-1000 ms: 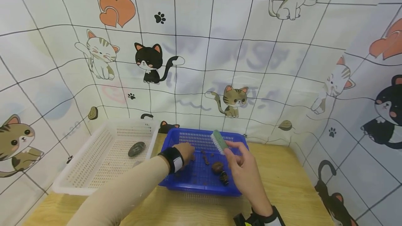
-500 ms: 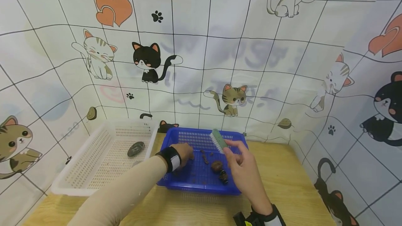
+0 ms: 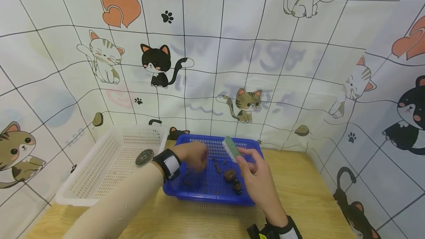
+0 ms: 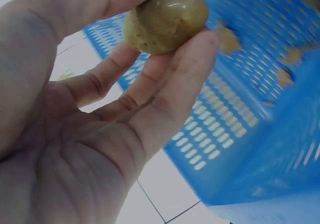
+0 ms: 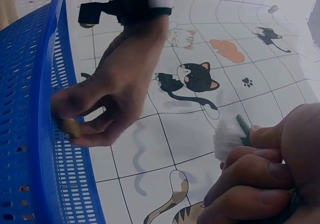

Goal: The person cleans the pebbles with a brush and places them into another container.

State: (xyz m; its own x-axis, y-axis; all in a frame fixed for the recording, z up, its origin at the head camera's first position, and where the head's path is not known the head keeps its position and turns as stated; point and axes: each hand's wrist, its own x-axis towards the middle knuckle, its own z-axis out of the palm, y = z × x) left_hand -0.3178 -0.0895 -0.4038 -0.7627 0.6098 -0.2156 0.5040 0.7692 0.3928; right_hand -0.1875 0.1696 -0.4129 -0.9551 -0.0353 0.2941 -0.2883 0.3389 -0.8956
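Note:
My left hand [image 3: 193, 155] is raised over the left part of the blue basket [image 3: 212, 199]. Between its thumb and fingers it pinches a smooth, yellowish-brown stone [image 4: 167, 21] with a wet sheen and a few specks; in the head view the hand hides this stone. My right hand [image 3: 260, 180], at the basket's right side, holds a small green brush [image 3: 233, 148] with white bristles [image 5: 230, 136] by its handle. Inside the basket lie a round brown stone [image 3: 230, 175] and a dark striped stone [image 3: 237, 187], with brown crumbs [image 3: 217, 167] scattered around them.
To the left stands a white perforated basket [image 3: 78, 198] holding a dark, pale-veined stone [image 3: 144, 157]. Both baskets rest on a wooden table [image 3: 299, 191]. Behind them rises a wall covering [image 3: 212, 58] printed with cats and a grid.
My left hand has lifted from low in the blue basket, bringing the yellowish-brown stone up with it. The right hand and brush have stayed about where they were.

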